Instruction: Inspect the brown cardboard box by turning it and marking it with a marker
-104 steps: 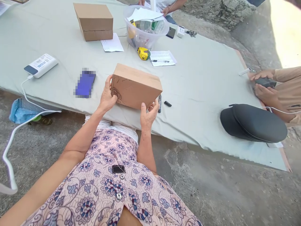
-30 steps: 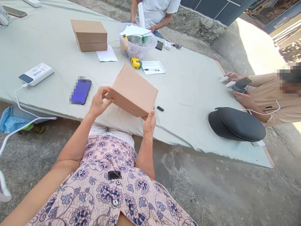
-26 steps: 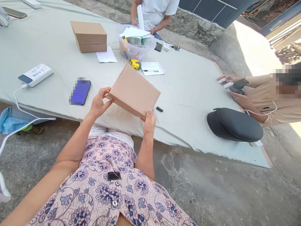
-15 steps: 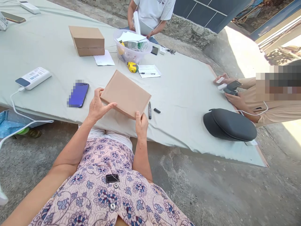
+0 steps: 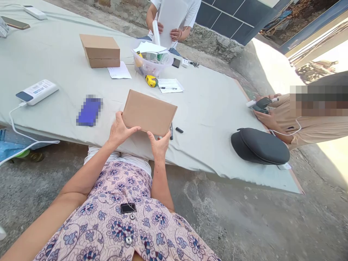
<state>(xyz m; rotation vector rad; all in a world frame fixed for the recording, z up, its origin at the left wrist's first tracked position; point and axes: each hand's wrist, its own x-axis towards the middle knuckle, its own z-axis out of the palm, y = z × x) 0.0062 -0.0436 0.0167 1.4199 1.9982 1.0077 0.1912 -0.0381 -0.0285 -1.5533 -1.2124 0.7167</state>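
A flat brown cardboard box [image 5: 150,113] is held in front of me over the table's near edge. My left hand [image 5: 121,131] grips its left corner, thumb lying along the near edge and fingers hidden behind. At the near right corner, my right hand [image 5: 160,144] is closed on the same box, its thumb at the edge. Just right of that hand lies a black marker [image 5: 171,131], partly covered by the box and hand, with its black cap [image 5: 179,130] beside it. A blue phone [image 5: 89,111] rests to the left.
Stacked cardboard boxes [image 5: 100,50], a plastic basket [image 5: 152,67], a yellow tape measure [image 5: 151,81] and a written sheet [image 5: 174,87] stand farther back. A power bank [image 5: 38,92] is left, a black case [image 5: 260,145] right. Two other people sit at the table.
The box has turned and tilted, its top face now more toward me. My right thumb has shifted left along the edge. The person opposite has raised a white sheet.
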